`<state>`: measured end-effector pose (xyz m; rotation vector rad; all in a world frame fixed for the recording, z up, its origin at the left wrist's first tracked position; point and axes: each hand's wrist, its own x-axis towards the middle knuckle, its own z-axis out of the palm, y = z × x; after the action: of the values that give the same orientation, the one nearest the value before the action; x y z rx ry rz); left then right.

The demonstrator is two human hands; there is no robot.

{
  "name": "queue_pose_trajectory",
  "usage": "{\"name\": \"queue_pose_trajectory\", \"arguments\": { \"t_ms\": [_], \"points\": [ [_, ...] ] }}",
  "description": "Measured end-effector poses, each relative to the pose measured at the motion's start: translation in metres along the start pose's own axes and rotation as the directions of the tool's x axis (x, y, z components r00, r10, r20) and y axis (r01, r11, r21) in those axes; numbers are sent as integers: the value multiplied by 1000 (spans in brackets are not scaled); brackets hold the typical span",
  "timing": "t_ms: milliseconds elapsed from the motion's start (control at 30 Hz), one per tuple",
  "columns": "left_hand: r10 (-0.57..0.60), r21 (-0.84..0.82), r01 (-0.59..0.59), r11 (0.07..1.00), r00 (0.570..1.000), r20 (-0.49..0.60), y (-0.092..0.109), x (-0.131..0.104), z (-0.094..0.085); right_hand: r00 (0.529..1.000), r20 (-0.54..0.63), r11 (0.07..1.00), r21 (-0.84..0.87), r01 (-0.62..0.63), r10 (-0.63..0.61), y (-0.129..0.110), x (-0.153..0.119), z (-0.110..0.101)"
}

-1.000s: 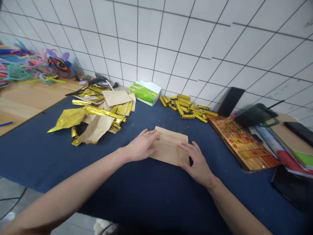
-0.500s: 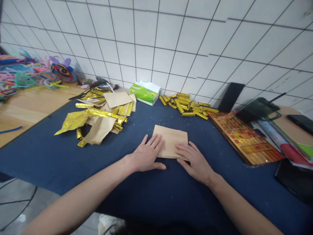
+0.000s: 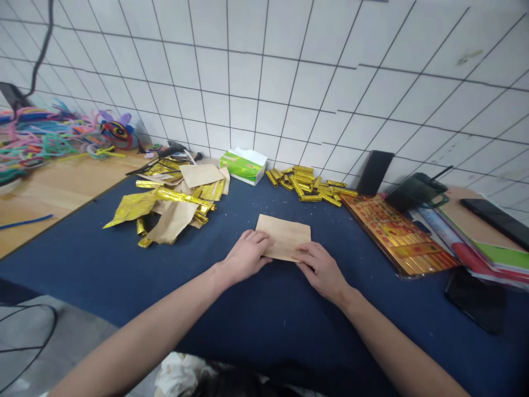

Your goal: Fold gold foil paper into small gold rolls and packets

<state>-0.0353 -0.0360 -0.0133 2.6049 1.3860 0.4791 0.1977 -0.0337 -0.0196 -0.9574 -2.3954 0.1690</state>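
Observation:
A brown paper sheet [image 3: 283, 236] lies on the dark blue tablecloth in front of me. My left hand [image 3: 249, 255] is at its near left corner, fingers curled over the top and thumb at the near edge. At the near right corner, my right hand [image 3: 318, 267] pinches the paper between thumb and fingers. Beyond the sheet is a heap of rolled gold foil tubes [image 3: 303, 182]. To the left lies a pile of gold and brown paper pieces [image 3: 173, 216], some flat, some rolled.
A green tissue pack [image 3: 243, 165] stands by the tiled wall. On the right are a stack of gold-and-red printed sheets [image 3: 407, 234], a dark mug [image 3: 417, 190], a black upright box [image 3: 375, 172] and a phone [image 3: 496, 220]. Colourful pipe cleaners [image 3: 45, 138] cover the wooden table at left.
Both hands went from lying flat on the paper with spread fingers to gripping its near corners with bent fingers and thumbs. The camera view has shifted slightly.

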Motion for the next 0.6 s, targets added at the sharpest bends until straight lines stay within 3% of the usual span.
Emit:
{"name": "queue_pose_trajectory", "arguments": {
  "t_ms": [300, 600],
  "points": [
    [48, -44, -49, 998, 998, -34, 0, 1, 0, 996, 51, 995, -75, -66, 70, 2, 1, -1],
    [50, -155, -46, 987, 999, 21, -11, 5, -3, 978, 103, 983, -19, -182, 183, 3, 10, -3]
  ]
}}
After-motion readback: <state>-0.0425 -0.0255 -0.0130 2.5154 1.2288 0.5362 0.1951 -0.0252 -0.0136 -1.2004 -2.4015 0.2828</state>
